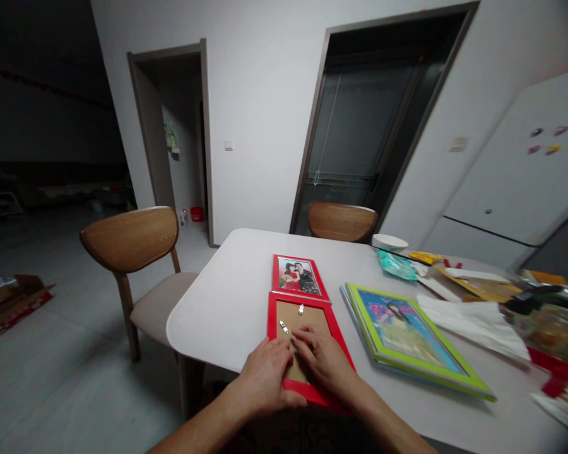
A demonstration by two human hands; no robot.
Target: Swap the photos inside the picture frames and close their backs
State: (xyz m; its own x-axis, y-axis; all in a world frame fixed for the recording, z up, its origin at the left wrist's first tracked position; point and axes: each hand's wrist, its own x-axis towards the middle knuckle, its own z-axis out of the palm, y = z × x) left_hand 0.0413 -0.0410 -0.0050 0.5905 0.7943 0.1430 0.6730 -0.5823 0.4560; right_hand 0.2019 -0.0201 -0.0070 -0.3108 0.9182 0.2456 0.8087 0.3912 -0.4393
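A red picture frame point(277, 312) lies face down on the white table point(222, 296), its brown backing board and small metal clips showing. My left hand point(265, 372) rests on the frame's lower left, fingers flat on the backing. My right hand point(324, 359) lies beside it on the backing, fingers stretched toward the middle clips. Just beyond lies a second red frame point(299, 275), face up, with a photo of two people.
A stack of green-edged frames point(407, 334) lies to the right, then white paper point(473, 321), packets and clutter. A white bowl point(389, 241) stands at the far edge. Wooden chairs stand at the left point(132, 243) and far side point(341, 221). A cardboard box point(9, 299) sits on the floor.
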